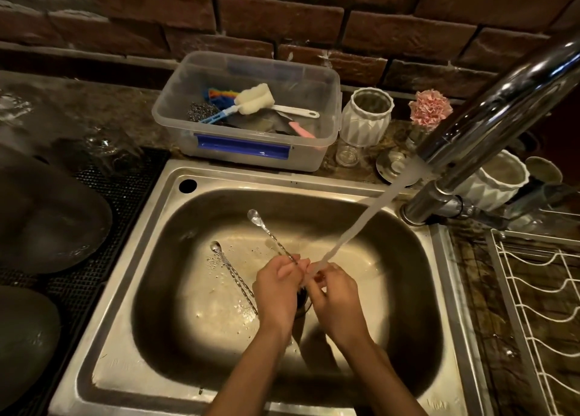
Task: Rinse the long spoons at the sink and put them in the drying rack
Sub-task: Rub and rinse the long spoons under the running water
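One long silver twisted-handle spoon (272, 237) is tilting up over the stainless steel sink (131, 290), bowl uppermost; a second matching spoon (233, 274) is lying flat on the basin floor, while the white wire drying rack (539, 306) is sitting to the right

Two long spoons: one (270, 237) raised, one (233, 274) on the sink floor. Two hands: left (277, 290), right (334, 299). Two white ribbed jars (365, 116) (499, 180).

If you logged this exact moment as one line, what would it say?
step: rinsing | left hand and right hand: gripping long spoon under water stream | second spoon: lying in sink | drying rack: no spoons visible
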The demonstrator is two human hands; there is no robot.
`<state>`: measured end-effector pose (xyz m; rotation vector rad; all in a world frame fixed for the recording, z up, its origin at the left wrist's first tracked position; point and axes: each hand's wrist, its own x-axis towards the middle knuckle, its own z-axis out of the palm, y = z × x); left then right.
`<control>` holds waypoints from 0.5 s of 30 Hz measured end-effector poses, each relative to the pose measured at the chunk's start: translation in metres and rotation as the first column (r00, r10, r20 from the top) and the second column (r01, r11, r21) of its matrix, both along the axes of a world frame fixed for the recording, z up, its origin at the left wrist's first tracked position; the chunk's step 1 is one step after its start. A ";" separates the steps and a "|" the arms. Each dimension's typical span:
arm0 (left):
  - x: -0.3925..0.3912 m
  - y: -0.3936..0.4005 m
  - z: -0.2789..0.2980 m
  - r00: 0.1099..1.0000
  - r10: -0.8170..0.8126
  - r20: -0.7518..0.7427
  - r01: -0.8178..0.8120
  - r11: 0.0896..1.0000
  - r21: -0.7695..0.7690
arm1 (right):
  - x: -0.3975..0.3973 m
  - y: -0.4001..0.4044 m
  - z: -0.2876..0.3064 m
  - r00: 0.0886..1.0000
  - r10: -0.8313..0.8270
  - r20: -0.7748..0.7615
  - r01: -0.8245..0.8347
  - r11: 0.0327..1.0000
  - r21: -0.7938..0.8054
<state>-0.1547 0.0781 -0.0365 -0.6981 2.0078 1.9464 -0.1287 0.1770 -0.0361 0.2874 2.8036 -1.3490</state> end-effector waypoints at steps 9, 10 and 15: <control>0.009 -0.008 -0.027 0.943 -0.186 0.278 0.155 0.980 0.128 | 0.006 0.022 -0.034 0.974 -0.050 0.223 0.008 0.983 0.184; 0.010 -0.010 -0.029 0.934 -0.186 0.306 0.141 0.977 0.162 | 0.005 0.026 -0.037 0.963 -0.072 0.260 0.023 0.981 0.191; 0.008 -0.023 -0.025 0.917 -0.209 0.340 0.131 0.962 0.240 | 0.000 0.046 -0.056 0.920 -0.152 0.361 0.045 0.957 0.287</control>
